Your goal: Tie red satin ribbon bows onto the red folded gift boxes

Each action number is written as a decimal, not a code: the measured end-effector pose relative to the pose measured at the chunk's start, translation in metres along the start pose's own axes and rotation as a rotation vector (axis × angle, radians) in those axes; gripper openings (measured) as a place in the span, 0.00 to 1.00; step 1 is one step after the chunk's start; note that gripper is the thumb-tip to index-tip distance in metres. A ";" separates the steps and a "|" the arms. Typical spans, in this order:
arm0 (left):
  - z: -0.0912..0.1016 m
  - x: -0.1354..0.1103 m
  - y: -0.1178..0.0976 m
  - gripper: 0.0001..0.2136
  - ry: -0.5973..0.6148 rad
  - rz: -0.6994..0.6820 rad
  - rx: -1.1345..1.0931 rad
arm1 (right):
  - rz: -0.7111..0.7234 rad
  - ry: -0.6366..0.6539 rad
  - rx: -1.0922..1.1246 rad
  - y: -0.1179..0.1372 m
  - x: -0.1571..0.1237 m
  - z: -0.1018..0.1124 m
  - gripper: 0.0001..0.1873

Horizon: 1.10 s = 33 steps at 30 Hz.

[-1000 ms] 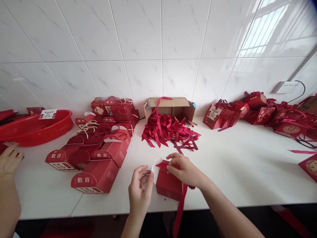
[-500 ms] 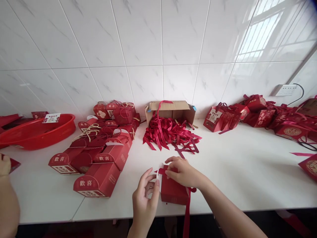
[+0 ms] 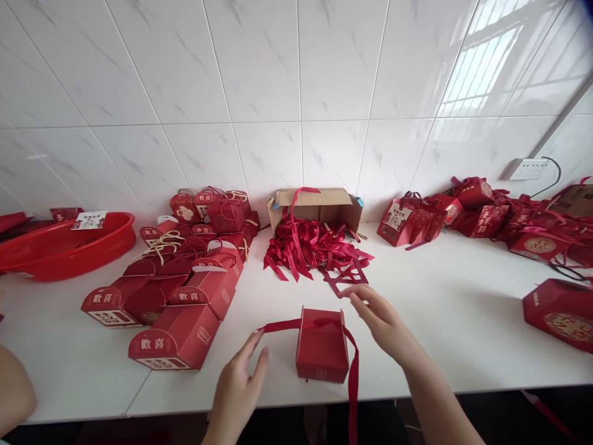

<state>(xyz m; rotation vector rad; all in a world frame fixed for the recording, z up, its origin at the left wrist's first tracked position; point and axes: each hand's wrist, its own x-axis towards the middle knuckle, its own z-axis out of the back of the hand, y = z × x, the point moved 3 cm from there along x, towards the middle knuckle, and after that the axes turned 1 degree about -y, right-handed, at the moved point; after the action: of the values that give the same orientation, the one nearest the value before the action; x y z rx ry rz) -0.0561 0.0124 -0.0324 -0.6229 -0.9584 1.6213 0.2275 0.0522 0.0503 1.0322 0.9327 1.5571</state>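
A small red gift box point(image 3: 322, 346) lies in front of me near the table's front edge. A red ribbon point(image 3: 282, 326) passes through its top; one end stretches left and the other hangs over the table edge. My left hand point(image 3: 238, 377) holds the left end at its fingertips, with the thumb apart. My right hand point(image 3: 382, 321) is beyond the box's right side, fingers extended and apart. Its fingertips touch or nearly touch a dark red flat strip piece point(image 3: 345, 278) by the ribbon pile point(image 3: 310, 247).
Behind the pile lies an open cardboard box point(image 3: 317, 198). Red gift boxes point(image 3: 173, 340) stand in rows at left, beside a red basin point(image 3: 69, 253). More boxes point(image 3: 563, 315) sit at right. Another person's arm point(image 3: 13, 389) shows at far left.
My left hand has drawn the ribbon end out to the left. My right hand has left the box top and moved right and forward. The other person's hand has left view.
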 end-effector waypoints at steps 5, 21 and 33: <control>0.024 0.002 0.035 0.21 -0.162 0.094 -0.153 | -0.144 0.140 0.113 -0.030 -0.050 0.008 0.18; -0.048 -0.006 -0.031 0.16 0.206 -0.074 -0.369 | -0.233 -0.017 0.415 -0.083 -0.048 -0.012 0.20; -0.066 -0.008 -0.043 0.17 0.155 0.192 -0.918 | 0.032 -0.702 -0.033 -0.069 -0.080 -0.024 0.02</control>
<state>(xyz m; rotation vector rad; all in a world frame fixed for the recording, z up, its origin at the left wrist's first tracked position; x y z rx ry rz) 0.0222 0.0255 -0.0322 -1.4697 -1.5557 1.2008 0.2375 -0.0139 -0.0348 1.4385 0.3996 1.0944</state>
